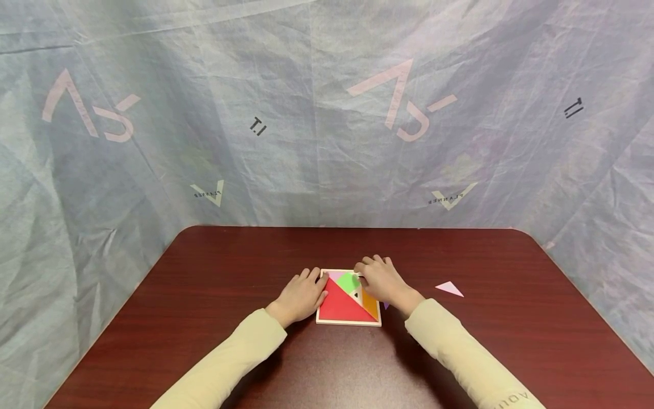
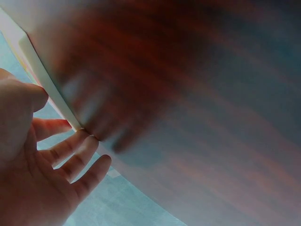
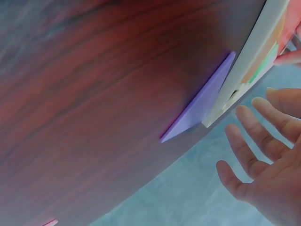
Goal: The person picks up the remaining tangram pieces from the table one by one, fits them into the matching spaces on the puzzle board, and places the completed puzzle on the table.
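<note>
A square tangram tray [image 1: 349,324] with a pale rim lies on the table. In it are a large red piece [image 1: 339,304], a green piece [image 1: 348,282], an orange piece [image 1: 370,304] and a pink piece [image 1: 334,275]. My left hand [image 1: 301,295] touches the tray's left edge with loosely extended fingers, the thumb over the red piece. Over the upper right corner is my right hand [image 1: 380,281], its fingers relaxed and spread in the right wrist view. Beside the tray's right rim lies a purple triangle [image 3: 202,103], mostly hidden by the right arm in the head view.
A light pink triangle [image 1: 451,289] lies on the dark red table [image 1: 245,250], right of the right hand. A grey printed cloth [image 1: 317,142] hangs behind the table and along its sides.
</note>
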`<state>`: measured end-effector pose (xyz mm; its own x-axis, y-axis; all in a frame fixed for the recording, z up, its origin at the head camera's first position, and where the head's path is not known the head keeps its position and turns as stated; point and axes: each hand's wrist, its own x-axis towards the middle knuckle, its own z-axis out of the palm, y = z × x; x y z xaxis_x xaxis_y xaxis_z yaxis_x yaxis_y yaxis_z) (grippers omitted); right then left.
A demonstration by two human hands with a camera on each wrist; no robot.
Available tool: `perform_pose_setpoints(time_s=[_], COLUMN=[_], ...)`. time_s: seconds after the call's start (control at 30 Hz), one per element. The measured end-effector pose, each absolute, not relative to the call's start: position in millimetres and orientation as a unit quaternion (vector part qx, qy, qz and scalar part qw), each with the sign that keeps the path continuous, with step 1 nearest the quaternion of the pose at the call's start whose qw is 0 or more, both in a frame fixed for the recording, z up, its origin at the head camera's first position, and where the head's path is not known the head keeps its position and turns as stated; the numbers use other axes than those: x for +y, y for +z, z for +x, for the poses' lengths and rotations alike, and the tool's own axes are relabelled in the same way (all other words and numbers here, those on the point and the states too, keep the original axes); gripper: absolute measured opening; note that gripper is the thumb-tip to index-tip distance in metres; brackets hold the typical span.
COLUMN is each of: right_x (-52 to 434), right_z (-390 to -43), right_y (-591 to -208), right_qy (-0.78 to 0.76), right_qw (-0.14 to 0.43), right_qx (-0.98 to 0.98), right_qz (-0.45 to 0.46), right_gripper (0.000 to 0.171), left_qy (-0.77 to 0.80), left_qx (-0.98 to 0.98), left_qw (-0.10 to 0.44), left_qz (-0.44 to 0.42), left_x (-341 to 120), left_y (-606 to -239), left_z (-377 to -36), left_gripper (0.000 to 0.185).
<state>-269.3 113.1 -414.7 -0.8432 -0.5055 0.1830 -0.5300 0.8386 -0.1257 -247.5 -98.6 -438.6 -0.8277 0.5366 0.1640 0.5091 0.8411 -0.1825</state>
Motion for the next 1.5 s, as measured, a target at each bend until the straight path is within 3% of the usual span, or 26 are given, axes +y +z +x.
perform_pose_setpoints(time_s=[0.53, 1.5], right_x=[151, 232], right_z=[-264, -258], right_y=[-413, -415], right_qy=[0.070, 0.086], right_qw=[0.130, 0.112], right_qx=[-0.957, -0.972], right_qz=[0.251, 0.189], right_gripper=[0.014, 0.016], left_qy=[0.066, 0.072], left_qx=[-0.952, -0.952], left_qw=[0.108, 0.109], left_qz=[-0.277, -0.278], left_x=[-100, -99], left_y=[-439, -438], left_z=[-249, -247], left_gripper=[0.042, 0.043])
